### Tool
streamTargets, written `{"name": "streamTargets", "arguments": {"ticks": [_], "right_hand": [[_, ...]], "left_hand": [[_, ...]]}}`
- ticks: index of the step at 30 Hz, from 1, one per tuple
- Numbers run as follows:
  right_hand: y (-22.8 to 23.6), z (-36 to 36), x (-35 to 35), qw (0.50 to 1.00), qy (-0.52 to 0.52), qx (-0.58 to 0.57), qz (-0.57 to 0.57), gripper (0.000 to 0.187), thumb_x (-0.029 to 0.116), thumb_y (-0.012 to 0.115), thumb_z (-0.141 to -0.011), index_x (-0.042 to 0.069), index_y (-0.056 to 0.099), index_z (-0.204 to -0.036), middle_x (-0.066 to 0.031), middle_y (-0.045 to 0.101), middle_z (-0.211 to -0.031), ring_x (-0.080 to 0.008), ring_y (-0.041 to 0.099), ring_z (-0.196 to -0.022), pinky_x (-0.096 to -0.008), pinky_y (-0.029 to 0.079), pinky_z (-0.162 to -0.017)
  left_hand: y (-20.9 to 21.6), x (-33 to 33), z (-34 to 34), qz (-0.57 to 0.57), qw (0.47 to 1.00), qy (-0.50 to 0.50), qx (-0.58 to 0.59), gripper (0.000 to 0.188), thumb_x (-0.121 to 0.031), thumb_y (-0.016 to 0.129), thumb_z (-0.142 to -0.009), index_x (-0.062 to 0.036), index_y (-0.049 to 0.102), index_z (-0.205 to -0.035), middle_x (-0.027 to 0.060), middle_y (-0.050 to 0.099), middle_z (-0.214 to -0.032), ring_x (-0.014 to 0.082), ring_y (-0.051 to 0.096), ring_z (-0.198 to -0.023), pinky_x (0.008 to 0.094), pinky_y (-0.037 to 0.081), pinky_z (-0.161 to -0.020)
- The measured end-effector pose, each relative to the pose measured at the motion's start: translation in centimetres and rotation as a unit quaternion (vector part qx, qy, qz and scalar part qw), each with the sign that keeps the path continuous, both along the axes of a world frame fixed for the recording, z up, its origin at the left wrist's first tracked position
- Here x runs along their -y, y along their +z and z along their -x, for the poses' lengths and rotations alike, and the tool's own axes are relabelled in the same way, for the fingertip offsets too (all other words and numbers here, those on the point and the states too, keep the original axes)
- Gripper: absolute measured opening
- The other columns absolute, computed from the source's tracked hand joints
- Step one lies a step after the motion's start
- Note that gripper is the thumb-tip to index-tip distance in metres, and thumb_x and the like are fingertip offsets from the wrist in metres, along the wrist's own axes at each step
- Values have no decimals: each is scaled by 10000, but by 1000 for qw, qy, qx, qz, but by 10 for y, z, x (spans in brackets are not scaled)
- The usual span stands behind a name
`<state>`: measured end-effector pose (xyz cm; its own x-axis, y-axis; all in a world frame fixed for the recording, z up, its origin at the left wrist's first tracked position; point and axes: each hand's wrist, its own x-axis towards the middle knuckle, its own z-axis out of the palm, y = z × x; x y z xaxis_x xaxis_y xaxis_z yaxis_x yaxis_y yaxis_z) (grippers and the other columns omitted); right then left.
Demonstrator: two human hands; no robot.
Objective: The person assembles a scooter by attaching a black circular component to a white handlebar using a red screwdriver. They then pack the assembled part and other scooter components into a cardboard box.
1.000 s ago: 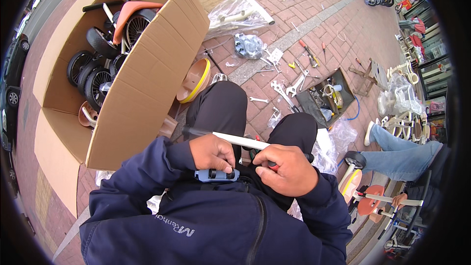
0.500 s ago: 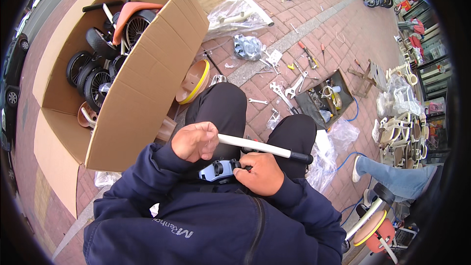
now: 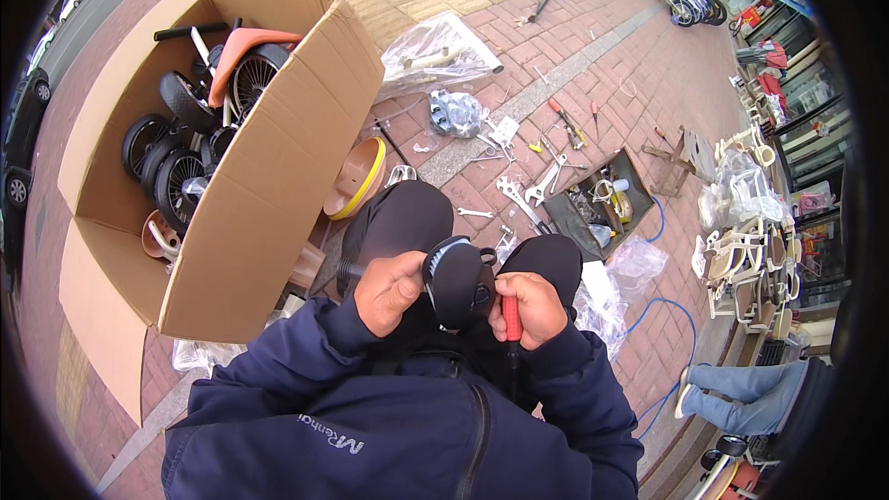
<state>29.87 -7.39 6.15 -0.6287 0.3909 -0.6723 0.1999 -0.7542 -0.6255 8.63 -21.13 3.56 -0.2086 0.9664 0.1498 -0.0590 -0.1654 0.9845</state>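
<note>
Over my lap, my left hand [image 3: 389, 294] is closed at the edge of a black rounded part [image 3: 454, 287] with a light-blue rim. A black ribbed end [image 3: 347, 269] sticks out on the other side of this hand; whether it joins the rounded part is hidden. My right hand [image 3: 535, 310] is closed around a red-handled screwdriver [image 3: 511, 315], held upright in the picture with its dark lower end toward my jacket. The right fingertips are close beside the black part; whether they touch it I cannot tell.
At left stands an open cardboard box [image 3: 269, 167] of wheels and frame parts. Ahead lie an adjustable wrench [image 3: 546, 181], a small spanner [image 3: 475, 213] and a toolbox [image 3: 602, 204]. A blue hose [image 3: 693, 333] curves at right, near a person's legs [image 3: 741, 393] and stacked cream parts [image 3: 750, 268].
The blue-and-black part has turned and risen between my hands. The white tube no longer shows across my lap; a black ribbed end now appears left of my left hand. A red screwdriver handle is now visible.
</note>
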Motion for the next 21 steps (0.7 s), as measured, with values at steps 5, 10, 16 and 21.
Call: {"name": "streamTargets", "arguments": {"ticks": [5,10,16,21], "right_hand": [[-10,-2,4,997,-58,-42,34,239,201,581,-955,-16,626,-866,-130,614,-665,-210,553,-481,-333,462,-444],[7,-6,-1,982,59,3,-179,314,220,637,-982,-68,614,-1107,-119,641,-804,-134,547,-529,-269,442,-479],[30,-9,1,890,101,-16,-444,360,47,680,-958,-3,592,-1304,-67,660,-962,-59,565,-628,-229,462,-538],[29,-8,2,890,45,56,-449,278,109,713,-942,-34,665,-1176,-76,700,-878,-130,668,-757,-274,550,-694]], "left_hand": [[12,-7,1,105,985,-16,-136,573,-437,816,-857,54,636,-1091,57,624,-808,85,513,-730,292,462,-665],[11,-27,21,161,984,-71,-19,459,-367,693,-886,74,673,-1014,96,688,-847,130,598,-797,310,494,-737],[12,-54,36,201,955,-203,82,493,-413,623,-932,68,710,-996,72,680,-857,113,596,-801,278,449,-712],[15,-63,24,291,918,-192,189,498,-487,592,-971,-12,736,-952,-17,599,-716,71,421,-535,259,278,-486]]}}
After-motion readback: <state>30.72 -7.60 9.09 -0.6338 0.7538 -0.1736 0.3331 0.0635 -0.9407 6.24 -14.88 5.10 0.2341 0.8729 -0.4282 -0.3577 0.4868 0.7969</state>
